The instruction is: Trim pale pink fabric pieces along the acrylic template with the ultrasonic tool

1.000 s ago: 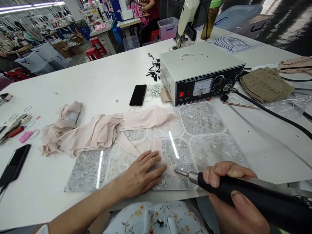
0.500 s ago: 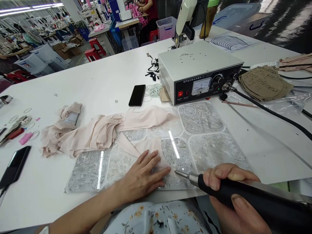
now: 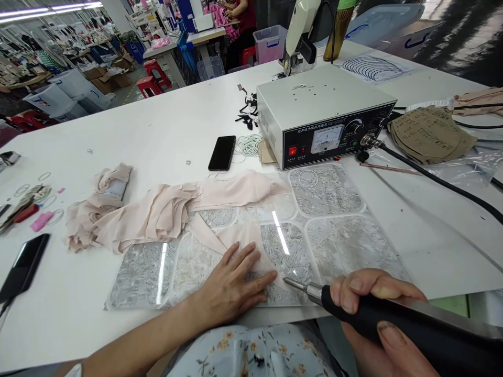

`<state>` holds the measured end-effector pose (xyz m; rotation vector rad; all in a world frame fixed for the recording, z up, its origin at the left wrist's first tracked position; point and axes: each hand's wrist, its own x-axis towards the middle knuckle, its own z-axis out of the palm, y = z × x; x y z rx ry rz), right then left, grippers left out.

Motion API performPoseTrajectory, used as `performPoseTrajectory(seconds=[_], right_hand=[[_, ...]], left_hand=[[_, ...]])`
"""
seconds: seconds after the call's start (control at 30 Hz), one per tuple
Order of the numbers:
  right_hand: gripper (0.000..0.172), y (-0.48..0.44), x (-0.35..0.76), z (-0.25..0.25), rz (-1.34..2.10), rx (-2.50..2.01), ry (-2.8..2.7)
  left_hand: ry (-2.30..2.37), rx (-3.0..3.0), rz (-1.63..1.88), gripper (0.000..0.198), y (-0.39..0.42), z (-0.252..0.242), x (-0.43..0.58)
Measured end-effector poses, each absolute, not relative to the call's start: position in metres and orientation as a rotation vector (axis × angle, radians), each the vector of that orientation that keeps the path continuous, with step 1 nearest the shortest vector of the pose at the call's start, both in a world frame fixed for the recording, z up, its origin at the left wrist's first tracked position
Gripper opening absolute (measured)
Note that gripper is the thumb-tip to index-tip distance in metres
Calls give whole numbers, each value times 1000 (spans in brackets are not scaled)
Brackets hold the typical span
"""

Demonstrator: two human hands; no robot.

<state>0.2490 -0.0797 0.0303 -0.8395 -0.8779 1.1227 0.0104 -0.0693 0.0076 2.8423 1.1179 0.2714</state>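
My left hand [image 3: 233, 285] lies flat, fingers spread, pressing a pale pink fabric piece [image 3: 243, 238] onto a clear patterned glass plate [image 3: 334, 241] at the table's near edge. My right hand [image 3: 377, 319] is wrapped round the black handle of an ultrasonic cutting tool [image 3: 396, 319]. Its metal tip [image 3: 288, 281] rests at the fabric's edge, just right of my left fingertips. A heap of the same pink fabric strips [image 3: 157, 212] stretches left across the plate's far side.
A white ultrasonic machine [image 3: 322, 115] with a black dial panel stands behind the plate, its black cable [image 3: 436, 180] running right. A black phone [image 3: 222, 152] and white elastic loops [image 3: 249, 145] lie beside it. Another phone [image 3: 23, 267], rings and clips sit far left; brown paper patterns [image 3: 430, 133] right.
Both hands have shifted slightly toward the near edge and right along the fabric's edge. The tool tip stays next to my left fingertips.
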Motion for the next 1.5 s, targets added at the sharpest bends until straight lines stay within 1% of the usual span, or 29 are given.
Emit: performPoseTrajectory(seconds=[0.2,0.3,0.43,0.63,0.83,1.1,1.5], right_hand=[[8,-81,254,30,1153,-837,-956],[7,-82,253,30,1134,-838,-931],[10,-84,249,27,1101,-815,-865],[9,-85,248,23,1125,-818,-844],[15,-84,252,21,1121,-772,-836],[9,-69,237,31,1114,-727,-896],[11,-62,228,25,1122,-662,-934]], left_hand=[[1106,2854,260,40,-69,7,10],[1098,2853,251,39,-68,7,11],[1096,2851,244,39,-67,7,10],[1088,2860,291,39,-67,6,11],[1092,2874,247,43,-68,6,11],[1100,2861,212,47,-69,7,11],[1084,2850,233,41,-68,6,12]])
